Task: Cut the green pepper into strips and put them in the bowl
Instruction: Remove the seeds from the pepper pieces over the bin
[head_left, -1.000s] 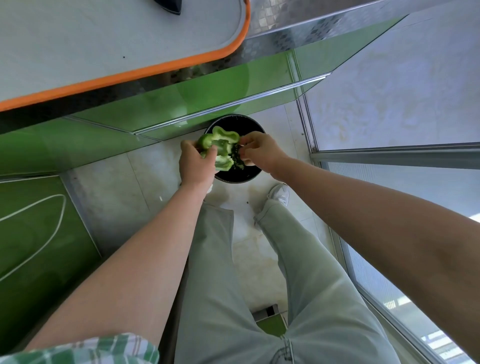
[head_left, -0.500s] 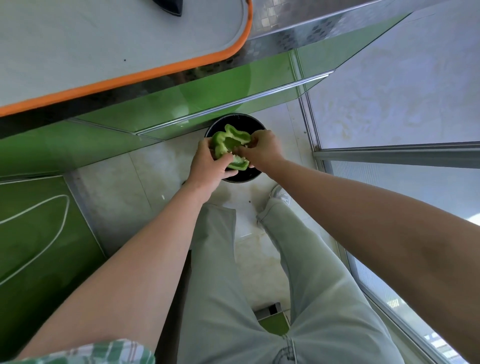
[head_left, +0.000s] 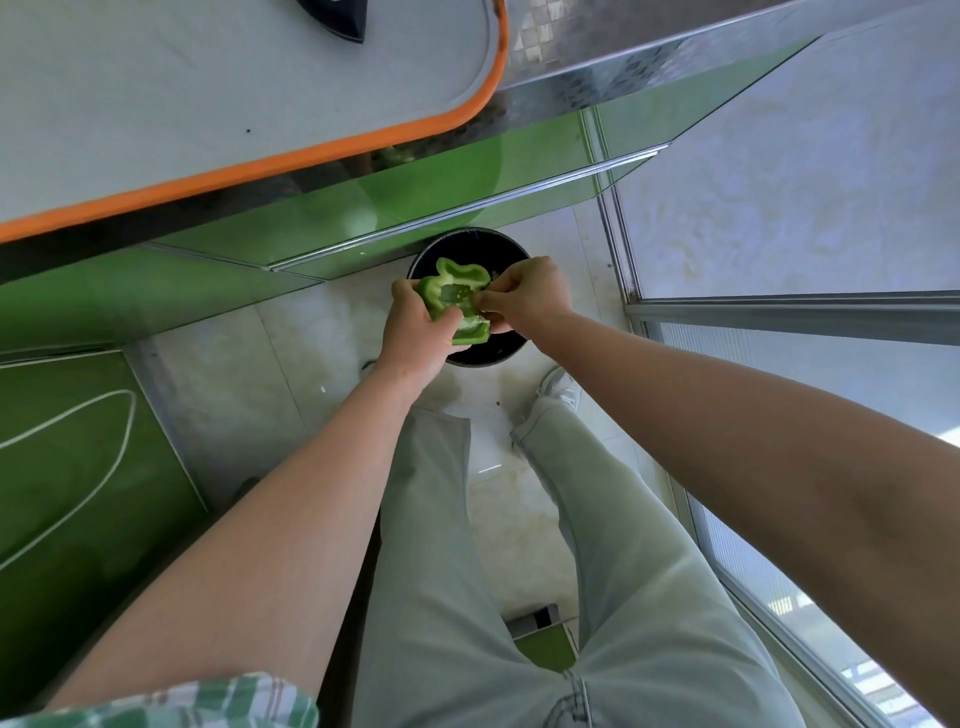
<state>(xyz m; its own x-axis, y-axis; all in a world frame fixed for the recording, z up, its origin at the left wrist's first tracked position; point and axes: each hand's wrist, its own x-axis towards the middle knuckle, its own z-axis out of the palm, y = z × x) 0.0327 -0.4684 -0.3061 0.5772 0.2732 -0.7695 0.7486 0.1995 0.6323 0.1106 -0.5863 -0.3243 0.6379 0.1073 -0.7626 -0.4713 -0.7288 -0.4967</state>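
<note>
Pale tiled floor (head_left: 291, 374) lies below green pepper (head_left: 453, 291), beside green cabinets (head_left: 441, 182).

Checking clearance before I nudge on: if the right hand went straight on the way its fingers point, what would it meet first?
The pepper: the right hand points left into its open hollow, held by the left hand above the black bin. Its fingers seem to be touching it.

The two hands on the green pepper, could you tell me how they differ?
The left hand wraps the cut-open green pepper from outside; the right hand pinches at its pale inside. The left hand is on the pepper's left, the right hand on its right. Both are above the black round container.
</note>
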